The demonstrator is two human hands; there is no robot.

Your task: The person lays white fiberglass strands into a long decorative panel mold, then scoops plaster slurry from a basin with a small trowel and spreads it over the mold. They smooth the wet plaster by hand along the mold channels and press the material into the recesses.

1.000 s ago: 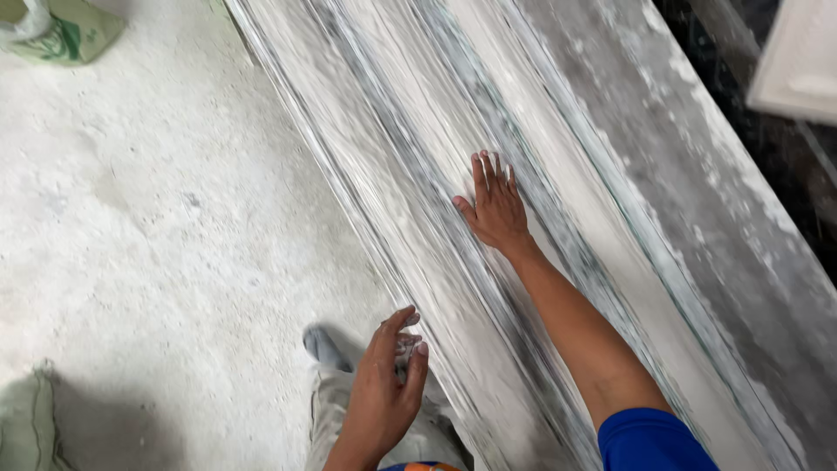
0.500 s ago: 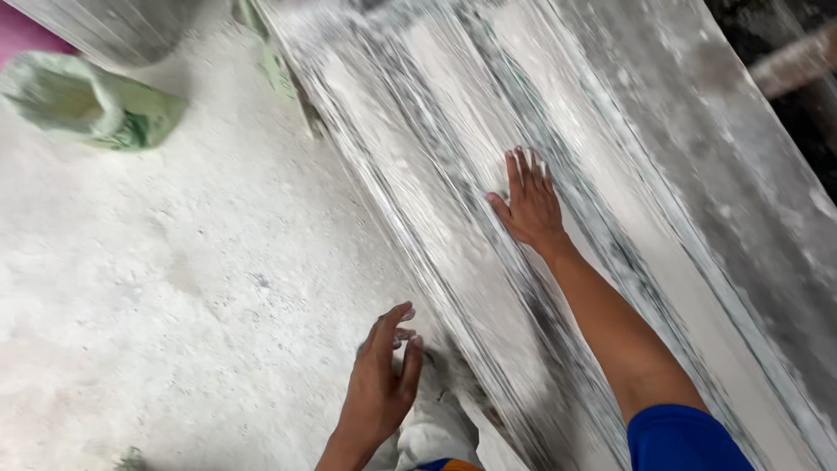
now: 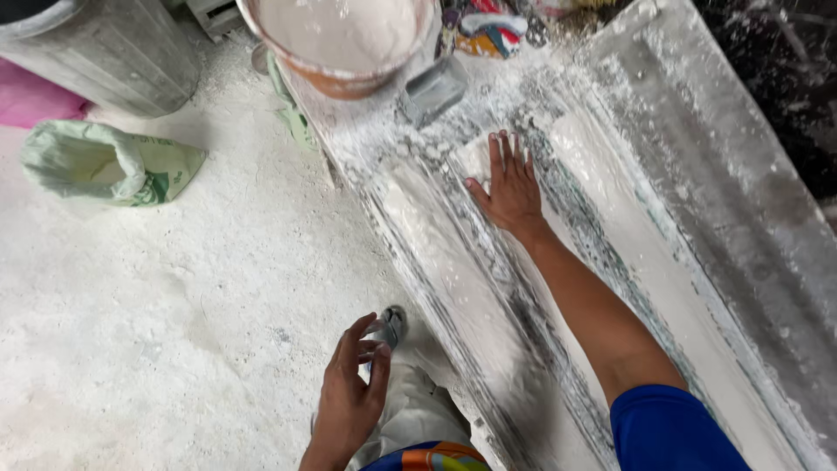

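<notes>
Plaster mould (image 3: 453, 262) under flat right hand (image 3: 510, 187)

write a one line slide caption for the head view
Right hand pressed flat on a long plaster-coated moulding, left hand hanging free, bucket of white plaster at the far end.

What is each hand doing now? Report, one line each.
Left hand: open, empty, hanging above the floor.
Right hand: open, palm flat on the plaster-coated mould.
</notes>
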